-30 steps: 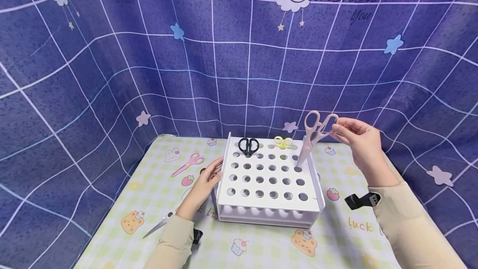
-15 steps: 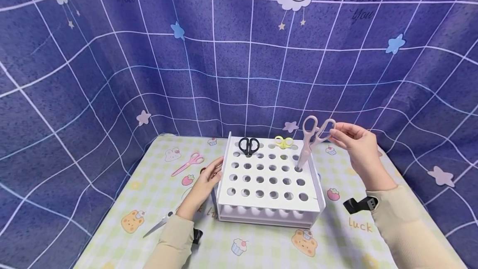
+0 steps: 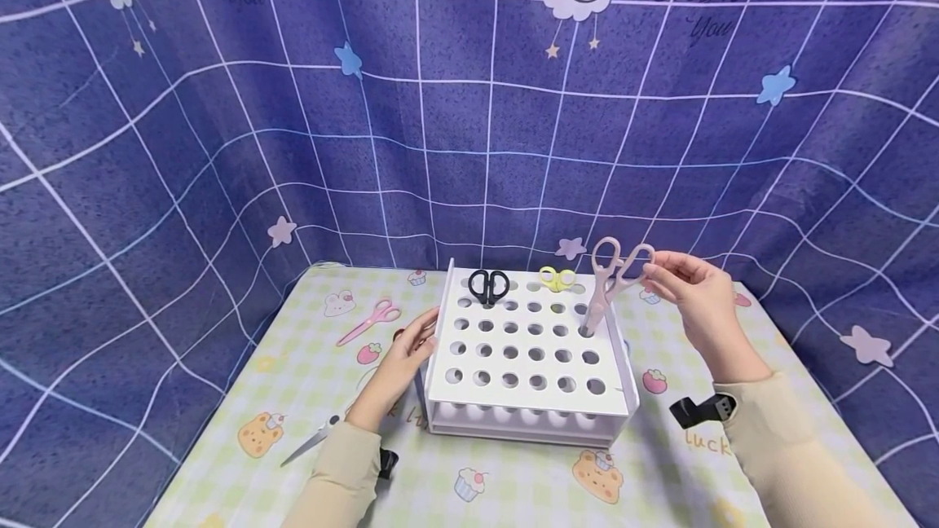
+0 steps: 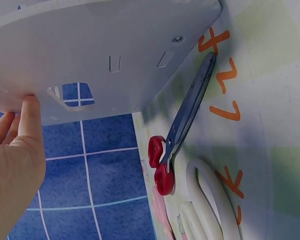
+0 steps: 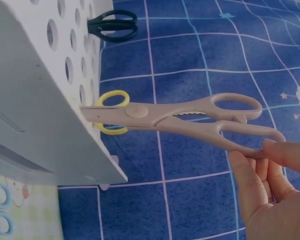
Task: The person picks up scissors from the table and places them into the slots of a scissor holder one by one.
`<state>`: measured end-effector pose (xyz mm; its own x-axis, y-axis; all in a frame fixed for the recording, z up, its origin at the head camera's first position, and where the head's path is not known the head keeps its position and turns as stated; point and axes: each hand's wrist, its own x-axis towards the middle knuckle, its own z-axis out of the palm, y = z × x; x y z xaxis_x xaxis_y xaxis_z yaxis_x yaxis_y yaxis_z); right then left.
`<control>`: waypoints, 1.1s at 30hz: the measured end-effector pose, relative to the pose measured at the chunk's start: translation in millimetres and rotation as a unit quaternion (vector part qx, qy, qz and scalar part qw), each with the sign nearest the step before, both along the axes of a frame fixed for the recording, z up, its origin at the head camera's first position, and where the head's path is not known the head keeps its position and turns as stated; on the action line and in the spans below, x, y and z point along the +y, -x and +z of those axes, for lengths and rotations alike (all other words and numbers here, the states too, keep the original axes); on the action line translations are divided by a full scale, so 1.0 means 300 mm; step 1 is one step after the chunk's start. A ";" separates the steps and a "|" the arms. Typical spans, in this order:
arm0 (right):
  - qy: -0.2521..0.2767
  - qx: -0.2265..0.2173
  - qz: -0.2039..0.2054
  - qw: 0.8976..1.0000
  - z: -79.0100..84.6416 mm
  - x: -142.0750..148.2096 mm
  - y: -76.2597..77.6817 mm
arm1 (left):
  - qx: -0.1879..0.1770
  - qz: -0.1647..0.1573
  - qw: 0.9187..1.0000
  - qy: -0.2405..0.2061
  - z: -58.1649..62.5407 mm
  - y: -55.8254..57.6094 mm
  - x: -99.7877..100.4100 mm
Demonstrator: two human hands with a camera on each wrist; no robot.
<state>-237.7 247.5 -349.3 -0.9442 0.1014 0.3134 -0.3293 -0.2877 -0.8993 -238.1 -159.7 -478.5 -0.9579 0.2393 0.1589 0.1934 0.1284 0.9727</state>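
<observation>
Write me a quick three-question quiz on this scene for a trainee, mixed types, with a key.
1. Multiple choice: which does the right hand pinch by a handle?
A) the black-handled scissors
B) the beige-pink scissors
C) the yellow-handled scissors

2. True or false: the left hand touches the side of the white rack.

3. Fill in: in the left wrist view, the dark-bladed scissors have ___ handles.

Key: 1. B; 2. True; 3. red.

Seven pairs of scissors point(image 3: 599, 297), one white rack point(image 3: 522, 394), two hands point(image 3: 400, 358) point(image 3: 700, 300).
</observation>
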 end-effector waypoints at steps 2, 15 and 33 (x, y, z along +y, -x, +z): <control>0.001 0.000 0.003 1.000 -0.007 0.000 0.001 | 0.000 -0.001 1.000 -0.001 0.001 0.000 0.000; 0.011 -0.008 0.013 1.000 -0.032 -0.011 0.007 | -0.007 0.001 1.000 -0.005 0.008 -0.006 0.002; 0.003 -0.015 0.026 1.000 -0.064 -0.017 0.013 | -0.009 -0.006 1.000 -0.011 0.009 -0.004 0.001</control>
<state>-241.5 242.3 -368.6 -0.9570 0.0536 0.2852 -0.2875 -0.3093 -0.9065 -236.9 -159.5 -475.8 -0.9578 0.2473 0.1467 0.1772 0.1056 0.9785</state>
